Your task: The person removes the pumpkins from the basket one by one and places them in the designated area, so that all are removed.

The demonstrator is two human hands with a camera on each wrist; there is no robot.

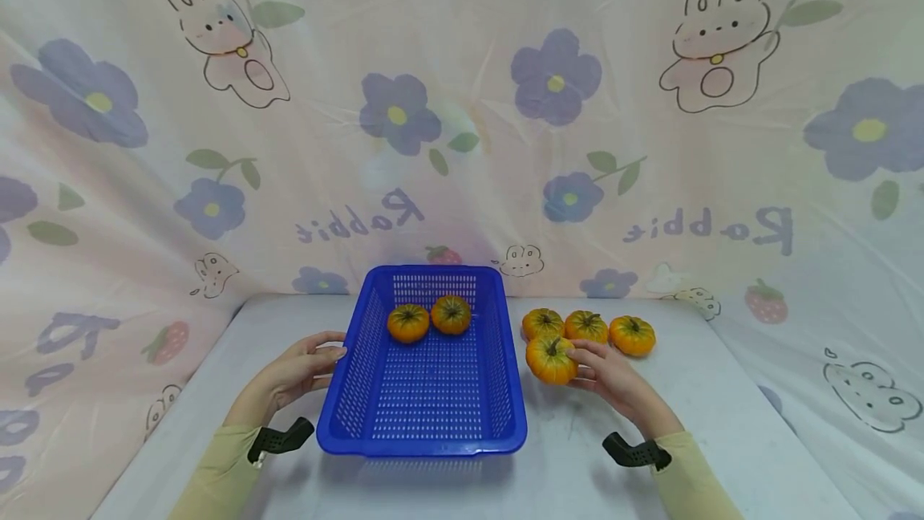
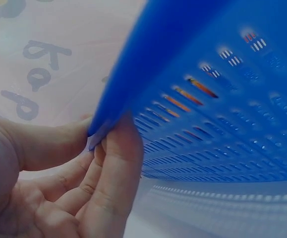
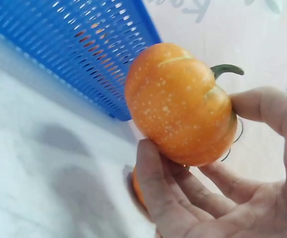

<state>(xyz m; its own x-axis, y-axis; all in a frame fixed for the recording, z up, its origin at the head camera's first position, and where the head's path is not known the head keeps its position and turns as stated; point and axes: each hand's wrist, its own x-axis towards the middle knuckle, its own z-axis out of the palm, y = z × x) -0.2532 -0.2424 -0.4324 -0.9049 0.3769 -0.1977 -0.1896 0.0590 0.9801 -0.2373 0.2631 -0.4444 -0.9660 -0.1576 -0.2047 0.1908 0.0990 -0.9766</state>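
Observation:
A blue perforated plastic basket stands on the table with two small orange pumpkins inside, near its far end. My left hand pinches the basket's left rim, thumb above and fingers beneath, as the left wrist view shows. In my right hand is another small orange pumpkin with a green stem, gripped between thumb and fingers. It is raised off the table, just right of the basket. Behind it several more pumpkins sit on the table; the held one partly covers the nearest.
The white tabletop extends around the basket. A patterned curtain with rabbits and purple flowers hangs behind and at the sides. Each wrist carries a black strap-on mount.

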